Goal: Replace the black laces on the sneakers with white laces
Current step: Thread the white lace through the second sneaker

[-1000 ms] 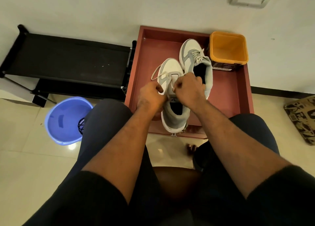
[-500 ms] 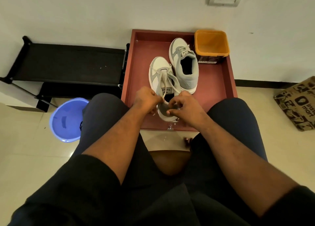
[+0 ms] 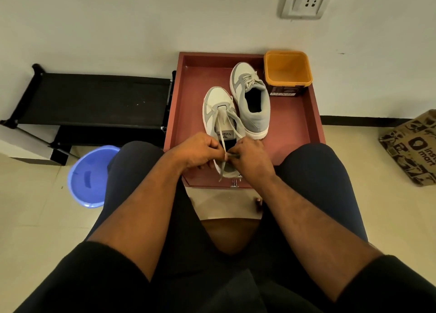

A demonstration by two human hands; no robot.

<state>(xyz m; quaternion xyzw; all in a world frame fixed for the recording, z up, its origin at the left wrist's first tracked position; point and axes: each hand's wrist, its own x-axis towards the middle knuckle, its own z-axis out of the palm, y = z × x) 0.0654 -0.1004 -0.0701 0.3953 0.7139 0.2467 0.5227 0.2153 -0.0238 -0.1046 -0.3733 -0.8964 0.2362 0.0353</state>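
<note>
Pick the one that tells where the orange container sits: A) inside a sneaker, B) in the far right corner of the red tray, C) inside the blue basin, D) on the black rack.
B: the orange container stands in the red tray's far right corner, beside the farther sneaker.

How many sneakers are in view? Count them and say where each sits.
2. The near sneaker lies in the red tray, its lace held by both hands; the far sneaker sits beside it, next to the orange tub.
</note>
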